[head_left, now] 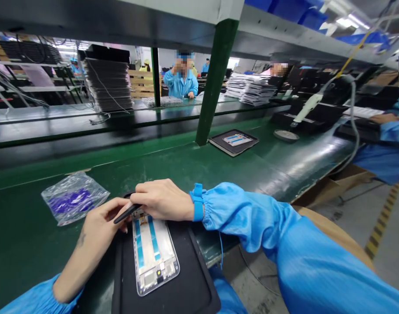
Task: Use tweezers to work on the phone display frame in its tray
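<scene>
"Phone frame (pixel 155 255) first: where did it lie?"

"On the black tray (pixel 193 268) at the near edge of the worktop (pixel 251 168). Its long axis ran away from the person, the far end leaning slightly left."

"And the hands?"

"Both met at that far end, so most of the frame lay on the person's side of them. The right hand (pixel 165 199) bent over the top; the left hand (pixel 103 222) came in beside the upper left edge. Neither was clearly nearer."

"How open were they?"

"The right had its fingers closed around a slim dark tool (pixel 126 213) (its working tip was hidden). The left's fingers were curled; whether they pinched anything, I couldn't tell."

"Anything close by?"

"A clear bag (pixel 76 198) with purple contents, just beyond the left hand."
</scene>
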{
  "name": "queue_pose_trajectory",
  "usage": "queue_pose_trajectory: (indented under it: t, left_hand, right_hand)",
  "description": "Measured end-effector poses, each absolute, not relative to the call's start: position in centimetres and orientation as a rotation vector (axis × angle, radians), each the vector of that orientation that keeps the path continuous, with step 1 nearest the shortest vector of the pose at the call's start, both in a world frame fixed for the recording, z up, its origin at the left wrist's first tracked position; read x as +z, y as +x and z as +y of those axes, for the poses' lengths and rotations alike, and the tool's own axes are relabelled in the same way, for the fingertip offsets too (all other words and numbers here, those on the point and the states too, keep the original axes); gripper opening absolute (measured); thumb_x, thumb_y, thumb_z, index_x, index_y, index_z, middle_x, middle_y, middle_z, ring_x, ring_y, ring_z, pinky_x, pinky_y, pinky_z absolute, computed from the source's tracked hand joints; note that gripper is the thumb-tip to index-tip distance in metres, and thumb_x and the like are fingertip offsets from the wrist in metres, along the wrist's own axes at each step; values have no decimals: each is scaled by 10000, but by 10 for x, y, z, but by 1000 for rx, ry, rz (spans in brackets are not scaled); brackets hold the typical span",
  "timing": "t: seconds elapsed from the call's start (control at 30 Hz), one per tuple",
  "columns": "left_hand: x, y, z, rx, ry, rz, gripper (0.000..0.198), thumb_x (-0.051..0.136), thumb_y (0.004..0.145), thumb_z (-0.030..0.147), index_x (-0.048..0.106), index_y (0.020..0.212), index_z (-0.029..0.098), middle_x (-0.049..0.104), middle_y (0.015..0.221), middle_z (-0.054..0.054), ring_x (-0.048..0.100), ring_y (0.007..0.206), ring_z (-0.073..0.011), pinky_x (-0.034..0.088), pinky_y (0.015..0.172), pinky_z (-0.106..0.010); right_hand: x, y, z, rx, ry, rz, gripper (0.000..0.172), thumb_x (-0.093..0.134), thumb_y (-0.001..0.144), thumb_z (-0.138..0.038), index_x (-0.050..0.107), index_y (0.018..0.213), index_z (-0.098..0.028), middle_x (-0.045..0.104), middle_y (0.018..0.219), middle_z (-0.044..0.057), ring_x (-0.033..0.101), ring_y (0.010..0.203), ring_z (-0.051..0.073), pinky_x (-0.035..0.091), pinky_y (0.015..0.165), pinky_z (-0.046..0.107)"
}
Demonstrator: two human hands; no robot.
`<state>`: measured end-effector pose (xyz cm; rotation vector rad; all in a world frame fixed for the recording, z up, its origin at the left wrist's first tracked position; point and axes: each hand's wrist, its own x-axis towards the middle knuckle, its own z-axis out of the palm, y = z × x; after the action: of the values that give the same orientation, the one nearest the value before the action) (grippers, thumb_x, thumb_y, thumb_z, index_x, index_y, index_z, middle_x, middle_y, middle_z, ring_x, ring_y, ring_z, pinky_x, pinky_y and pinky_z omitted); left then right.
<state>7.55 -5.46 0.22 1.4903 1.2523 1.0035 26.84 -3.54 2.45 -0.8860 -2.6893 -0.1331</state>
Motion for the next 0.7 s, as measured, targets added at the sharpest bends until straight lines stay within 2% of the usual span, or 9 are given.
queue_pose_trajectory:
  t: [0.23,0.37,0.5,0.7]
  left_hand:
    - [2,77,-54,1053,1499,1209,259,763,710,410,721,791,168,664,680,0,543,498,-112,460,484,-221]
    - [1,74,-51,1023,1557,1161,215,724,794,363,715,863,159,672,731,-1,568,542,-99,473,513,-196]
    - [1,69,-45,1019,1583,1075,153,689,818,282,694,878,141,659,770,6,562,571,-69,476,522,-158]
    - [2,66,-41,988,1573,1054,105,620,853,238,647,828,140,595,691,35,557,567,-60,469,506,-145]
  right_hand:
    - [30,271,-33,22,-840,-2619,86,535,977,-134,613,997,-166,591,970,22,564,852,142,316,612,254]
    - [32,271,-33,158,-806,-2554,127,521,946,-76,625,959,-149,577,898,26,549,799,131,353,666,227]
    - [33,272,-24,251,-734,-2517,146,520,939,-86,650,973,-142,590,876,32,554,764,131,369,656,229]
    - [32,269,-16,324,-698,-2447,137,564,889,-35,640,933,-141,616,842,11,552,717,110,383,634,220]
